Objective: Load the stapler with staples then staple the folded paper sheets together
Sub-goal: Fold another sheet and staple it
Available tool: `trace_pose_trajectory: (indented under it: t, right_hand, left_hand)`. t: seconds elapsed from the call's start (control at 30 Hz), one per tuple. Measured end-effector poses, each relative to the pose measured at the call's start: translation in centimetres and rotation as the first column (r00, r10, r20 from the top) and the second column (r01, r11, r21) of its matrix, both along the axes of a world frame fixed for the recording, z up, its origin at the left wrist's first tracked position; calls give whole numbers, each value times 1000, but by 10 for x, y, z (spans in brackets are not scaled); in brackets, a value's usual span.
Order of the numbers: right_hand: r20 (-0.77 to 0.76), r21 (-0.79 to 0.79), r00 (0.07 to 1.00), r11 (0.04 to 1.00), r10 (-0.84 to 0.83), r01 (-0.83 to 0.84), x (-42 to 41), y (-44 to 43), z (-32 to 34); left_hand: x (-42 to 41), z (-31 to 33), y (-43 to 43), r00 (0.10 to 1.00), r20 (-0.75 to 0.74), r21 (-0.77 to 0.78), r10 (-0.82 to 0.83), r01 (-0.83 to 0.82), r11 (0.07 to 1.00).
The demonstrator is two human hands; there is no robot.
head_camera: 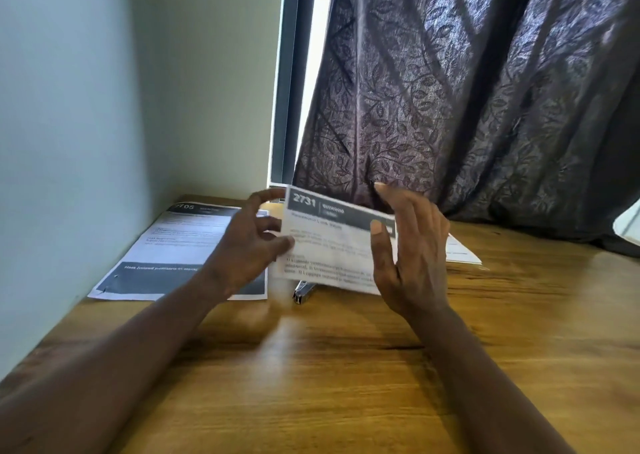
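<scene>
Both hands are on the folded paper [332, 245], holding it up off the table [346, 367], one hand at each end. The left hand [247, 245] pinches the left edge, thumb on the printed front and curled fingers behind. The right hand [410, 249] does the same on the right edge, thumb flat on the front and the other fingers pretty straight behind it.

The paper sits right between the two hands with its printed side facing the person. It's white, with a dark header band along the top that reads 2731 and blurry lines of text below. Its long axis runs left to right, dipping a bit toward the right.

Just below its lower edge, the near end of the stapler [302, 293] pokes out, lying on the table. It looks dark and metallic, and the rest is hidden, so I can't tell which way it points.

A flat sheet [173, 249] lies to the left by the wall [69, 142]. Another sheet [462, 251] peeks out behind the right hand. A dark leaf-pattern curtain [467, 90] hangs at the far side.
</scene>
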State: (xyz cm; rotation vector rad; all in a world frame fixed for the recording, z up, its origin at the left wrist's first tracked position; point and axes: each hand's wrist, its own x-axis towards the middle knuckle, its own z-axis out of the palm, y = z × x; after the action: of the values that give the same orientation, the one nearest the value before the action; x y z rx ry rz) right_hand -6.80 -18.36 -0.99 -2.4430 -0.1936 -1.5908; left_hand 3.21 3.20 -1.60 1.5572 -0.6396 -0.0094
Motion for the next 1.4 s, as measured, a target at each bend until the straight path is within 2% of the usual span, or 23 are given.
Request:
trace_pose_trajectory:
  t: [0.1,0.23,0.33,0.43,0.63,0.7,0.77,0.87,0.97,1.03,1.2,1.27,1.33,1.4]
  right_hand:
    - [-96,49,995,999,-4,9,8,2,-6]
    - [-239,157,971,987,17,21,18,-4,-18]
    - [-319,201,947,979,45,22,22,-9,-19]
    - [-354,167,935,985,28,34,24,-10,-17]
    - [-316,30,947,997,-55,68,27,-13,-12]
    - [-336,31,939,996,-70,86,30,-18,-13]
    - [-376,37,925,997,-55,74,31,-24,-16]
    - [-400,63,917,997,-18,47,31,-32,-20]
    - [-417,95,909,993,-23,69,29,-35,-20]
    - [-421,108,907,992,-14,66,28,-35,-19]
    - [-407,127,913,990,2,55,26,-33,-20]
    - [-406,129,914,991,15,41,29,-32,-20]
    - [-388,139,921,990,41,15,31,-32,-21]
    - [-362,148,930,989,62,-8,30,-30,-22]
  left_hand:
    - [-10,-8,-13,988,116,151,-99,81,985]
    - [-22,-14,-27,918,357,368,-170,29,929]
    - [-28,-13,-33,906,372,382,-202,49,923]
    - [-31,-12,-35,895,373,384,-243,90,919]
    - [-32,-17,-37,902,320,482,-290,108,869]
    - [-30,-18,-40,906,346,488,-244,48,871]
    - [-26,-18,-39,893,429,478,-134,-99,873]
    - [-16,-18,-32,848,529,522,-22,-305,796]
    - [-8,-18,-24,871,489,664,-48,-336,667]
    - [-7,-18,-24,892,446,718,-71,-310,624]
    - [-9,-18,-24,895,446,665,20,-346,661]
    - [-8,-17,-23,897,436,609,76,-356,709]
    - [-8,-15,-21,934,324,445,151,-292,846]
    - [-9,-9,-20,987,81,185,138,-151,971]
